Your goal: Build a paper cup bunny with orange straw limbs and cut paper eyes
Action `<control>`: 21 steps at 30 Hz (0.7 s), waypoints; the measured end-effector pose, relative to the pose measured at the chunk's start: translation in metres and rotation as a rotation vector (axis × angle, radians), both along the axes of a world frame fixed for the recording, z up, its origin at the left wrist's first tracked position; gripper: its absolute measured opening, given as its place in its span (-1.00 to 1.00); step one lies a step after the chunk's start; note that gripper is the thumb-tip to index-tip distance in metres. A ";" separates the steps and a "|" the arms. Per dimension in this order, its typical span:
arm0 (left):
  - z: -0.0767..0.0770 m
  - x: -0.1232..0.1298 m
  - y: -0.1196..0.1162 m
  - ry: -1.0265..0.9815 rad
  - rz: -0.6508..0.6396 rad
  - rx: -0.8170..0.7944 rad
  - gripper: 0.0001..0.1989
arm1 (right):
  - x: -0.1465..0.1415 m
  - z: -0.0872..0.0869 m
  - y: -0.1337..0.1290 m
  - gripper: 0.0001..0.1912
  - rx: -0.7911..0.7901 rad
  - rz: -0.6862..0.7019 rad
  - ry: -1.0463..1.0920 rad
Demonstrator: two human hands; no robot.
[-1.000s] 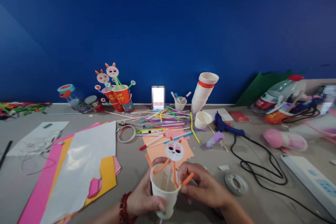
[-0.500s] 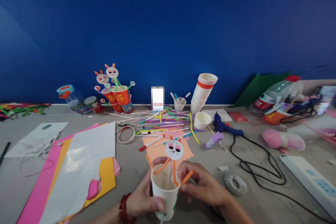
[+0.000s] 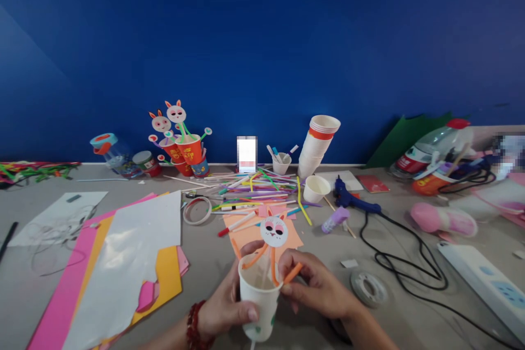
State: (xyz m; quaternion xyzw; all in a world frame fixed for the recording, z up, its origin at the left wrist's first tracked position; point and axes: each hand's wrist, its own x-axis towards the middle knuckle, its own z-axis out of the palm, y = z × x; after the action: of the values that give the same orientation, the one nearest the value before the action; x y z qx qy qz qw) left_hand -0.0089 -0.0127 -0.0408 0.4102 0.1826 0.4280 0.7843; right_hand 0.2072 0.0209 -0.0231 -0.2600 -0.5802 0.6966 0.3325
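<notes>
A white paper cup (image 3: 259,306) with green marks is wrapped by my left hand (image 3: 229,301), thumb in front and fingers behind. Out of the cup's mouth rises a round paper rabbit face (image 3: 274,231) with pink eye patches and upright ears. Orange drinking straws (image 3: 274,267) bend from below the face toward the rim on both sides. My right hand (image 3: 311,284) pinches the right orange straw where it crosses the rim, its end sticking out past the fingers. A thin white stick shows under the cup.
Behind the cup lie orange paper (image 3: 287,238) and a pile of colored straws (image 3: 262,191). Finished rabbit cups (image 3: 188,150) stand back left, stacked paper cups (image 3: 318,145) back right. A blue glue gun (image 3: 355,199) with a looping cable, clear tape (image 3: 368,288) and a power strip (image 3: 484,279) are on the right.
The cup and rabbit face have shifted very slightly to the right, and the face tilts a little differently. Both hands keep their hold on cup and straw.
</notes>
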 end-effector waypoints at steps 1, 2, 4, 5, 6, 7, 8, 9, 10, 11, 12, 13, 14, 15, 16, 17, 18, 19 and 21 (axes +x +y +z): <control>-0.001 0.000 0.000 0.000 -0.004 -0.003 -0.05 | 0.000 0.000 0.000 -0.68 -0.003 -0.001 0.004; -0.001 0.000 0.000 0.000 -0.005 -0.005 -0.04 | -0.001 0.000 0.000 -0.68 -0.010 -0.004 0.009; 0.000 0.001 -0.001 0.000 -0.003 -0.003 -0.03 | -0.002 0.001 -0.001 -0.67 -0.025 -0.011 0.021; 0.001 0.001 -0.001 0.001 -0.001 -0.002 -0.03 | -0.003 0.001 -0.001 -0.66 -0.031 -0.017 0.025; 0.003 0.001 -0.001 0.002 0.000 -0.001 -0.03 | -0.003 0.002 -0.001 -0.66 -0.033 -0.024 0.025; 0.004 0.001 -0.001 0.003 0.001 -0.002 -0.03 | -0.003 0.003 -0.001 -0.66 -0.031 -0.031 0.025; 0.006 0.001 -0.001 0.005 0.000 -0.004 -0.04 | -0.004 0.003 -0.001 -0.67 -0.027 -0.036 0.027; 0.007 0.001 -0.001 0.006 -0.001 -0.006 -0.04 | -0.004 0.004 -0.001 -0.67 -0.021 -0.039 0.027; 0.009 0.001 -0.001 0.006 -0.001 -0.007 -0.05 | -0.004 0.005 -0.001 -0.68 -0.016 -0.038 0.031; 0.009 0.001 -0.001 0.005 0.000 -0.005 -0.06 | -0.003 0.005 -0.001 -0.70 -0.007 -0.034 0.035; 0.010 0.001 -0.001 0.001 0.004 0.001 -0.08 | -0.003 0.006 0.000 -0.71 0.006 -0.029 0.038; 0.010 0.001 -0.001 -0.002 0.012 0.008 -0.09 | -0.002 0.006 0.000 -0.72 0.019 -0.028 0.036; 0.009 0.001 -0.001 -0.005 0.021 0.014 -0.10 | -0.002 0.007 0.000 -0.73 0.033 -0.028 0.033; 0.009 0.001 -0.001 -0.007 0.026 0.017 -0.11 | -0.001 0.007 0.000 -0.74 0.043 -0.029 0.029; 0.008 0.001 -0.002 -0.010 0.027 0.017 -0.11 | -0.001 0.007 0.000 -0.74 0.050 -0.033 0.024; 0.007 0.001 -0.002 -0.010 0.027 0.014 -0.12 | -0.001 0.007 0.000 -0.75 0.054 -0.037 0.016; 0.007 0.001 -0.002 -0.008 0.028 0.010 -0.11 | -0.001 0.007 -0.001 -0.74 0.055 -0.042 0.010; 0.006 0.001 -0.002 -0.005 0.030 0.005 -0.11 | -0.001 0.007 -0.001 -0.74 0.059 -0.051 0.003; 0.006 0.001 -0.002 0.005 0.036 0.000 -0.09 | -0.001 0.007 -0.001 -0.72 0.072 -0.068 -0.008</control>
State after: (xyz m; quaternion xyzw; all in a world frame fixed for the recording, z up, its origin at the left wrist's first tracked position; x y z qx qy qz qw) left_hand -0.0081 -0.0148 -0.0347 0.4080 0.1918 0.4410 0.7761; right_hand 0.2062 0.0202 -0.0160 -0.2702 -0.5973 0.6624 0.3626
